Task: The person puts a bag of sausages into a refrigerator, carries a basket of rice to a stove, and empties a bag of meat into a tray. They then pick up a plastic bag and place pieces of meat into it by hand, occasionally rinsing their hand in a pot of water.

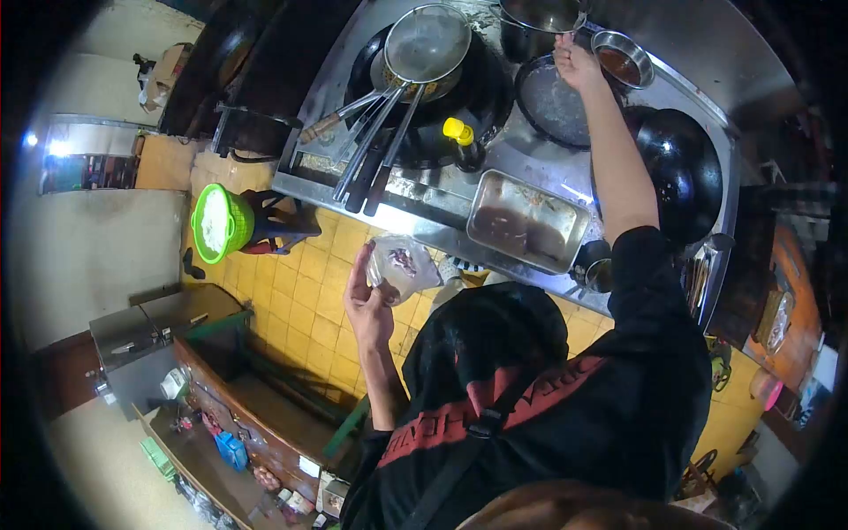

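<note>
My left hand (367,300) is closed round the side of a clear plastic bag (402,268), which has small dark reddish pieces inside. The bag hangs in front of the metal counter's edge, over the yellow floor. At the back of the counter, my right hand (572,60) is closed near the rim of a pot (543,13); what its fingers hold is too small to make out. Just right of that hand stands a metal bowl (622,60) of reddish-brown liquid. Below the hand lies a round dark pan (549,102).
A black wok (680,172) sits at the right. Strainers (427,42) rest over another wok at the left. A yellow-capped bottle (464,146) and a rectangular metal tray (527,221) stand near the front. A green basket (216,223) is beyond the counter at left.
</note>
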Demonstrator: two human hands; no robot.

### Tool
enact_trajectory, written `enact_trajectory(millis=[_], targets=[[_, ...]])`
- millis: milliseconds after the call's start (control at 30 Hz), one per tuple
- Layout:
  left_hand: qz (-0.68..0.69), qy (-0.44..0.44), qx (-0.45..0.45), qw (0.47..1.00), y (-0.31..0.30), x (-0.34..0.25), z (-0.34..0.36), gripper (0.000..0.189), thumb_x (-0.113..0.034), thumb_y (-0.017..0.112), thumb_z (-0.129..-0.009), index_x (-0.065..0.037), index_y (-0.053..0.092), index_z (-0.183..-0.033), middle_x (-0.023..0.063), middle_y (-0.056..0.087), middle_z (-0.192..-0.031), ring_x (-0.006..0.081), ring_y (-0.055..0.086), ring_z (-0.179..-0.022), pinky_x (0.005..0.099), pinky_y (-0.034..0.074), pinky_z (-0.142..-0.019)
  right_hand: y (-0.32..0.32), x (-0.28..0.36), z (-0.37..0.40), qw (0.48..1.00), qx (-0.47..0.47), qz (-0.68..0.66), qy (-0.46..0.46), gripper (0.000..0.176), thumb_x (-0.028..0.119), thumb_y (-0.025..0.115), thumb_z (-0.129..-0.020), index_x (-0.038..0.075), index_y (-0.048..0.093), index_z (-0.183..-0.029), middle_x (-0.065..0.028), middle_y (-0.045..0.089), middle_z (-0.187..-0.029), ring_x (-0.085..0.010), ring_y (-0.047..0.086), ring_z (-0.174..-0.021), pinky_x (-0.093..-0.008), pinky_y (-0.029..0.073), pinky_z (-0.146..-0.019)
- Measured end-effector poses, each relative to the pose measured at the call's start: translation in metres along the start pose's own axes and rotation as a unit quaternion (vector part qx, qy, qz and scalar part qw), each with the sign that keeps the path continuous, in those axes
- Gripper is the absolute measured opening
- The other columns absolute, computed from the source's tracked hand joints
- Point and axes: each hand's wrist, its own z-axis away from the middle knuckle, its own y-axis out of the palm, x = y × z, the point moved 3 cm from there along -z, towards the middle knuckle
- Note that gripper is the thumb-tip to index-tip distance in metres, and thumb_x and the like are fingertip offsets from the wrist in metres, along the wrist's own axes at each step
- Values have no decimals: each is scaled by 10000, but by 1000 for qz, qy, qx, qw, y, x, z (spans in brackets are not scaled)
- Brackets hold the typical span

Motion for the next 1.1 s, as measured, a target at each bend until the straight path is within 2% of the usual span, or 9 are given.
enact_trajectory(millis=[167, 267, 333, 533, 767, 867, 967, 1033, 1100], targets=[[-2, 4, -15, 1000, 0, 0, 3, 634, 136, 442, -732, 17, 418, -1354, 112, 421, -1419, 77, 557, -702, 192, 427, -569, 6, 6, -11, 994, 4, 102, 36, 187, 176, 518, -957, -9, 524, -978, -36, 493, -748, -85, 357, -547, -195, 270, -431], [-16, -4, -23, 1000, 2, -3, 4, 630, 124, 451, -734, 17, 419, -1354, 116, 420, -1420, 81, 568, -714, 194, 436, -583, 10, 6, -12, 994, 9, 105, 17, 192, 153, 521, -952, -35, 520, -989, -77, 536, -824, -117, 487, -644, -193, 391, -503], [-12, -6, -22, 1000, -2, -1, 4, 637, 124, 450, -727, 18, 419, -1354, 117, 420, -1420, 84, 571, -718, 197, 440, -591, 10, 1, -7, 994, -59, 92, 11, 210, 102, 469, -962, -92, 498, -1039, -170, 563, -964, -243, 581, -857, -276, 534, -746], [-5, -7, -23, 1000, -2, 0, 3, 651, 125, 454, -712, 21, 418, -1354, 118, 414, -1423, 90, 568, -704, 202, 444, -591, 15, -1, 8, 995, 25, -94, 19, 256, -75, 384, -903, -171, 409, -1139, -308, 490, -1173, -440, 503, -1115, -491, 476, -984], [16, -17, 0, 1000, 1, -3, 4, 631, 109, 476, -730, 24, 415, -1353, 119, 424, -1414, 96, 569, -693, 203, 444, -572, 22, -2, 19, 997, 41, -56, -41, 286, -82, 462, -893, -162, 407, -1161, -295, 471, -1211, -441, 480, -1162, -484, 432, -1037], [5, -11, 3, 1000, -5, 3, 1, 615, 98, 491, -748, 28, 410, -1354, 121, 423, -1414, 101, 568, -691, 202, 445, -573, 20, -2, 14, 998, 26, -27, -59, 263, -42, 480, -915, -144, 441, -1154, -257, 502, -1183, -375, 524, -1121, -420, 464, -1008], [21, 1, 1, 1000, -7, 8, -2, 606, 97, 491, -755, 29, 411, -1352, 122, 425, -1411, 101, 569, -699, 198, 445, -572, 11, 1, 9, 996, -64, 31, -51, 217, 44, 525, -929, -102, 515, -1089, -169, 573, -967, -232, 601, -849, -288, 542, -717], [16, -3, 8, 1000, -5, 7, -2, 604, 99, 488, -753, 29, 415, -1349, 123, 428, -1409, 99, 568, -706, 198, 443, -573, 12, 5, 12, 989, -5, 149, 12, 225, 197, 566, -934, -23, 541, -972, -43, 522, -712, -104, 461, -546, -210, 362, -432], [13, -5, 14, 1000, -1, 4, -3, 602, 101, 484, -752, 28, 418, -1347, 124, 431, -1406, 97, 568, -713, 199, 442, -573, 16, 6, 15, 985, -50, 167, 7, 251, 261, 574, -929, 15, 528, -909, 10, 419, -602, -80, 331, -455, -217, 239, -369]])
